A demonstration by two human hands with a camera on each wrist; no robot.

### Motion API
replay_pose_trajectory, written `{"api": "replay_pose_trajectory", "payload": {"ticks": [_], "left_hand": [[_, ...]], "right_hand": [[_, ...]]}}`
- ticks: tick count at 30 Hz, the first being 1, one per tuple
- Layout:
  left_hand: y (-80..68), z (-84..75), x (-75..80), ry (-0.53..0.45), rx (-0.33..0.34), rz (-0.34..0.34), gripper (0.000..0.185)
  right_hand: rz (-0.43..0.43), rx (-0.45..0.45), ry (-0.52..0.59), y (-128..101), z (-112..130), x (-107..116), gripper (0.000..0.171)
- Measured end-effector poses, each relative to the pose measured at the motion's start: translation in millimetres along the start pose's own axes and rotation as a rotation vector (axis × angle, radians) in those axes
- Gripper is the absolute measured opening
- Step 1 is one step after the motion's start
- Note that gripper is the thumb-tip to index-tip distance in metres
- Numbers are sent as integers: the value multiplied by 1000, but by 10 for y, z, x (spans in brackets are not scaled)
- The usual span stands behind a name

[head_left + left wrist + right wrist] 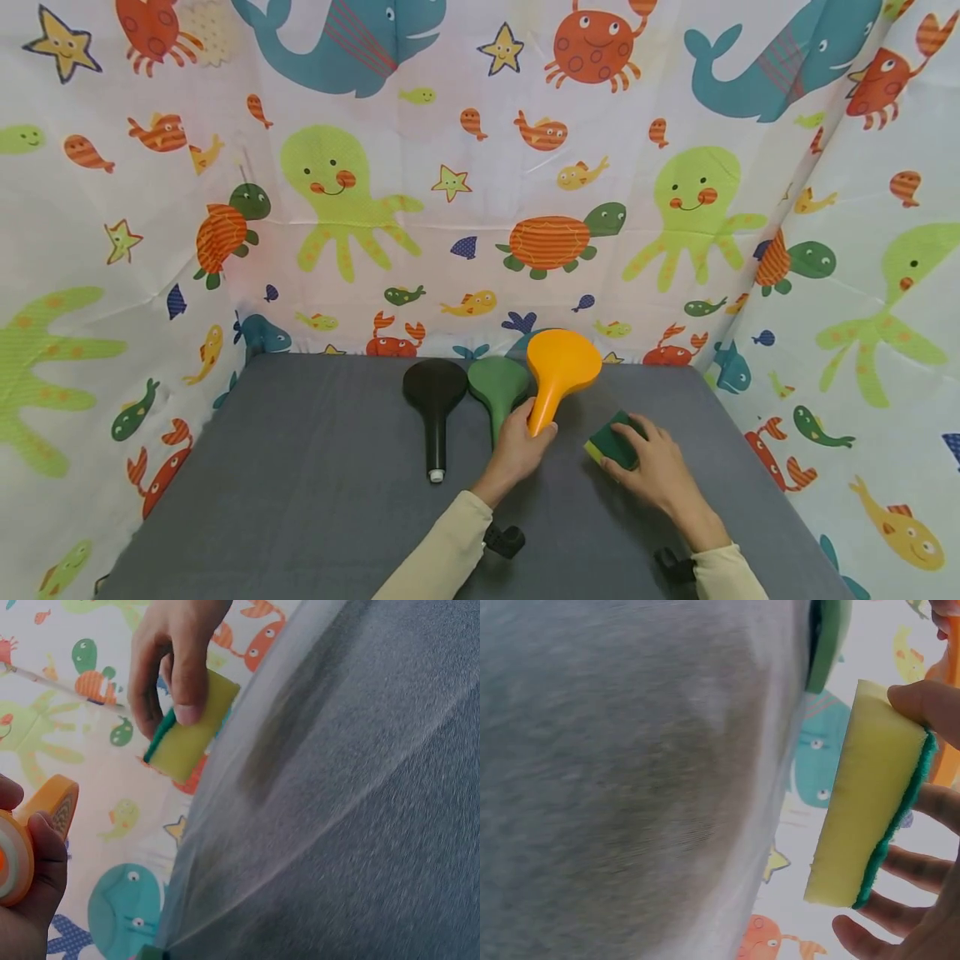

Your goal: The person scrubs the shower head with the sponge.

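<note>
So the count goes like this: three paddle-shaped plastic things with long handles, one of each colour, meaning one black paddle (434,398), one green paddle (497,385) and one orange paddle (558,370). There's a single sponge (609,448), yellow foam with a green scouring layer, and that's the only one of its kind. Add two hands, a left hand (517,451) and a right hand (651,465), plus one grey desk (300,483) under it all and one sea-creature curtain (480,183) wrapped round three sides.
</note>
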State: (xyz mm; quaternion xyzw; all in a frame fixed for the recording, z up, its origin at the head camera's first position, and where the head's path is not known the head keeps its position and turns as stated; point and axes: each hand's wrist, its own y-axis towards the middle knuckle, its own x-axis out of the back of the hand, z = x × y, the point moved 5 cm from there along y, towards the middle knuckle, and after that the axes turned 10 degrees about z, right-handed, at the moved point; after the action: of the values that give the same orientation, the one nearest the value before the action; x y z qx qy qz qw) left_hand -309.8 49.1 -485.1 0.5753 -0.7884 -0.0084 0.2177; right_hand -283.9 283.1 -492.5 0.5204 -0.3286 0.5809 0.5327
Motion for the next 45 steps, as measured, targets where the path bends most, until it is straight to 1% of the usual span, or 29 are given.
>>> {"api": "replay_pose_trajectory", "payload": {"ticks": [5, 11, 18, 23, 26, 30, 34, 37, 41, 45], "left_hand": [[-29, 6, 121, 5, 19, -17, 36], [-79, 17, 251, 12, 24, -29, 38], [-122, 6, 356, -3, 35, -30, 41], [-156, -13, 426, 10, 31, -40, 44], [-185, -21, 483, -2, 38, -41, 50], [-243, -40, 577, -16, 55, -60, 58], [-314, -44, 647, 14, 57, -76, 64], [-346, -40, 690, 37, 46, -71, 64], [-372, -41, 753, 47, 32, -66, 59], [-395, -71, 785, 53, 21, -35, 57]], "right_hand": [[-58, 61, 24, 49, 110, 108, 62], [-69, 86, 37, 105, 223, 208, 60], [-112, 105, 56, 162, 331, 319, 59], [-169, 124, 88, 161, 446, 415, 59], [-205, 140, 110, 157, 525, 479, 60], [-261, 183, 131, 163, 634, 581, 60], [-298, 224, 136, 172, 727, 651, 62], [-322, 248, 137, 183, 787, 679, 64], [-362, 288, 148, 204, 868, 709, 65], [-398, 321, 160, 237, 940, 757, 65]]}}
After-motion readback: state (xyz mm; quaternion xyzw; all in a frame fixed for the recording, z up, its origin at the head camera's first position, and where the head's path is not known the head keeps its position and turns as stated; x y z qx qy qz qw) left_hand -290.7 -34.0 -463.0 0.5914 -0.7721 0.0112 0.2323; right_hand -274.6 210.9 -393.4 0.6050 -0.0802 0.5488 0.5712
